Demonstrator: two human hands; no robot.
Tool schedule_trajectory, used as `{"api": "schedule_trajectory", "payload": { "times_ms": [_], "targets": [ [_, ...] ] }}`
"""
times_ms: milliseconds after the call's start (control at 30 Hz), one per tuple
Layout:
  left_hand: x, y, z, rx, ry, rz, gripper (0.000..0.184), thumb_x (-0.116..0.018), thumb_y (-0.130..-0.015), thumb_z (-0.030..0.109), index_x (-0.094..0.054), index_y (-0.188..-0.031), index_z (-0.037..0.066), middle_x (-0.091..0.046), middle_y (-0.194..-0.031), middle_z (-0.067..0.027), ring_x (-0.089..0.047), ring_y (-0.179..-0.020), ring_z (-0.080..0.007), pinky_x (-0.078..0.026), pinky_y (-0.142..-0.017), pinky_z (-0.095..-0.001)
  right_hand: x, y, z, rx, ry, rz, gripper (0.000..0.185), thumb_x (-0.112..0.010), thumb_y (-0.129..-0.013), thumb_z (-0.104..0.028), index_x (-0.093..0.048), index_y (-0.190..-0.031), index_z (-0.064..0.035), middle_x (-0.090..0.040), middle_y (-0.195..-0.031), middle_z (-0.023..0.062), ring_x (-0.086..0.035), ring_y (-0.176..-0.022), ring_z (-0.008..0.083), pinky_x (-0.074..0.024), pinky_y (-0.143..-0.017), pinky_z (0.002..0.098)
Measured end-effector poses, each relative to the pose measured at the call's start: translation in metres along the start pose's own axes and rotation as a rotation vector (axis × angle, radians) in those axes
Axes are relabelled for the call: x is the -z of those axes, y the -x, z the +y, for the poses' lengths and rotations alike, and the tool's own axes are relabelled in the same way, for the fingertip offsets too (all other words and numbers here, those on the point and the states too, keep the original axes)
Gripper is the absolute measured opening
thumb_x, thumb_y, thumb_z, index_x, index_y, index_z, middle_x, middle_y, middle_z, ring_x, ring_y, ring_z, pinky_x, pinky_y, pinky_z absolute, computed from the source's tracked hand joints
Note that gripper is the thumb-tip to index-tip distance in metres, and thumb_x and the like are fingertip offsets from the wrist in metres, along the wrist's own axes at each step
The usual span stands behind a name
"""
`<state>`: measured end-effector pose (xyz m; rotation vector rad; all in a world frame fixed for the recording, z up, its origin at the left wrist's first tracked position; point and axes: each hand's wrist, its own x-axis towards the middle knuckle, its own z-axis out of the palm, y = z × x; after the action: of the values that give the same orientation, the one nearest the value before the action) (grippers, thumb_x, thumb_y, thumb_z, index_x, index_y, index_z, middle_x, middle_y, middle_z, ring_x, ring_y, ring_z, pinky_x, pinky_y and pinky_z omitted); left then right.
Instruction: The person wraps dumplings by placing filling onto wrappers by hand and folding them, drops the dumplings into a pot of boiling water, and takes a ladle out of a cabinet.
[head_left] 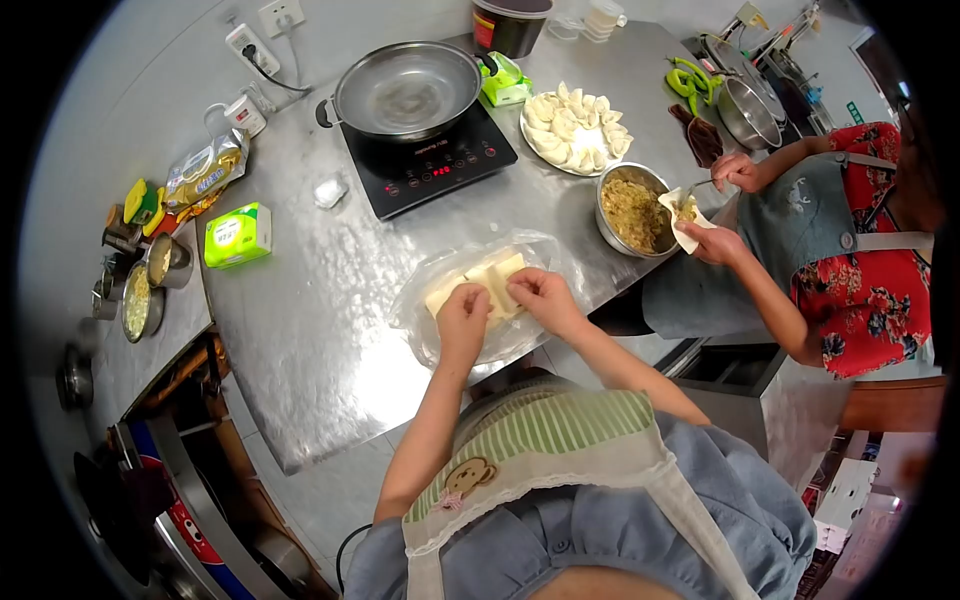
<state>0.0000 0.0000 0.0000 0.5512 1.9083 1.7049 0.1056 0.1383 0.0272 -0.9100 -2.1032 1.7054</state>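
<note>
In front of me a stack of pale yellow dumpling wrappers [480,284] lies on a crumpled clear plastic bag [412,318]. My left hand [465,315] pinches the near edge of a wrapper, fingertips together. Just to its right, my right hand [545,298] is also closed in a pinch on a wrapper; whether both hold the same sheet I cannot tell. My fingers hide part of the stack. Right of the bag stands a metal bowl of filling [632,208]. Behind it a plate [550,157] carries several folded dumplings.
At right a co-worker in an apron [790,215] holds a filled wrapper [686,215] and a utensil over the bowl. A wide pan [410,92] sits on a lit induction cooker [432,170]. A green tissue pack [238,235] stands left; green peppers [690,82] lie far right.
</note>
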Motion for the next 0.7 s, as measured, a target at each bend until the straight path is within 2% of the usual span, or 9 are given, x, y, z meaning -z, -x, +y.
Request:
{"api": "schedule_trajectory", "payload": {
  "times_ms": [67,167,367,700],
  "targets": [
    [-0.002,-0.001,0.009,0.193,0.242,-0.122,0.015,-0.06,-0.094,0.014,-0.065,-0.098,0.0,-0.065,-0.084,-0.0019,-0.061,-0.07,-0.0087,-0.053,-0.065,-0.0221,-0.006,0.002,-0.008,-0.162,-0.185,-0.112,0.015,-0.067,-0.088,-0.014,-0.069,-0.091,0.0005,-0.065,-0.072,0.0017,-0.057,-0.066,0.007,-0.0472,-0.062,0.0222],
    [-0.006,0.004,0.001,0.251,0.269,-0.183,0.016,-0.061,-0.094,0.015,-0.066,-0.097,0.0,-0.065,-0.084,-0.0025,-0.06,-0.07,-0.0085,-0.053,-0.064,-0.0226,0.002,0.01,-0.004,-0.147,-0.16,-0.142,0.014,-0.069,-0.087,-0.014,-0.068,-0.088,0.0001,-0.063,-0.071,0.0003,-0.056,-0.063,0.0063,-0.0464,-0.06,0.0226],
    [0.012,0.004,0.003,0.31,0.318,-0.23,0.017,-0.062,-0.094,0.016,-0.066,-0.098,0.0,-0.065,-0.083,-0.0034,-0.062,-0.071,-0.0098,-0.054,-0.065,-0.0237,-0.01,0.006,-0.002,-0.16,-0.095,-0.144,0.013,-0.073,-0.083,-0.013,-0.067,-0.081,-0.0013,-0.062,-0.069,-0.0017,-0.053,-0.063,0.0053,-0.0453,-0.058,0.0232],
    [0.023,-0.011,0.008,0.33,0.264,-0.313,0.013,-0.059,-0.096,0.013,-0.064,-0.097,0.001,-0.066,-0.082,-0.005,-0.065,-0.071,-0.0114,-0.054,-0.065,-0.0236,-0.017,-0.007,0.001,-0.11,-0.031,-0.132,0.012,-0.073,-0.081,-0.012,-0.068,-0.08,-0.0008,-0.062,-0.069,-0.0017,-0.053,-0.063,0.0055,-0.0454,-0.058,0.0234]
  ]
}}
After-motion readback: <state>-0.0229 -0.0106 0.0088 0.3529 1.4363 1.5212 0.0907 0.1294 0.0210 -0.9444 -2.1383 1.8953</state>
